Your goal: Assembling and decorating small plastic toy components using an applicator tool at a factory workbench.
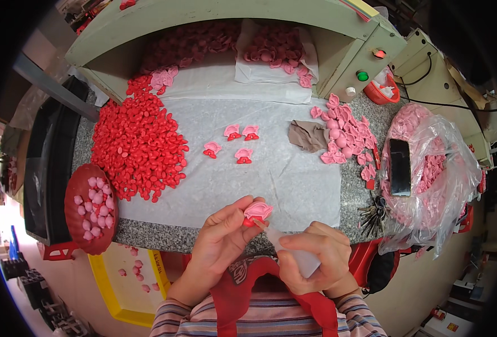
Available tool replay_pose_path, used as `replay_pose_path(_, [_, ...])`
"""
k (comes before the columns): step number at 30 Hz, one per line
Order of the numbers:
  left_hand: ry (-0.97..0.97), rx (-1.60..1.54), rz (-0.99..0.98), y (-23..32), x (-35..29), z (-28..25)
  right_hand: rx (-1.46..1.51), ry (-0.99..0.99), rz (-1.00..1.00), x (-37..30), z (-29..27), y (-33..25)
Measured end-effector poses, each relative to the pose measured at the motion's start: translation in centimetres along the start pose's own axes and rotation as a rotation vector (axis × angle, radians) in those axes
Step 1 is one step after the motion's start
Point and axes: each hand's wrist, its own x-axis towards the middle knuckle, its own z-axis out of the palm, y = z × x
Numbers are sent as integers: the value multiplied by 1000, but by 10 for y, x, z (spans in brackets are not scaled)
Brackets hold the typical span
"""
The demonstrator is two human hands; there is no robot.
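White sheet (203,185) on speckled counter (153,232) — left hand (221,238) pinching a pink-and-red piece (258,212), right hand (321,255) curled round a bottle (308,263). Below, a yellow tray (103,282) — apparently at floor level.

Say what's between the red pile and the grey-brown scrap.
Four small pink-and-red pieces, on the white sheet; bare sheet otherwise between the red pile and the scrap. Shows in the head view.

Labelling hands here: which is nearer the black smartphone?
Right. The right hand, gripping the squeeze bottle, is left of the smartphone; the left hand, holding a pink-and-red piece, is farther left.
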Motion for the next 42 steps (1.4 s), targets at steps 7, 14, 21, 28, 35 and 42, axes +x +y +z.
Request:
replay_pose_path(7, [-4, 6, -2, 0, 1, -1, -20, 5, 6, 1, 0, 2])
replay_pose_path(14, [-33, -9, 16, 2, -1, -1, -12, 27, 15, 2, -1, 2])
replay_pose_path(21, [-67, -24, 20, 1, 0, -5, -19, 44, -1, 1, -3, 5])
replay_pose_path(28, [-78, -36, 35, 0, 1, -7, -43, 64, -11, 1, -5, 6])
replay_pose_path(35, [-63, -82, 22, 0, 0, -9, -44, 64, -11, 0, -6, 6])
replay_pose_path(42, [-93, -95, -1, -1, 1, -11, -39, 79, -11, 0, -7, 6])
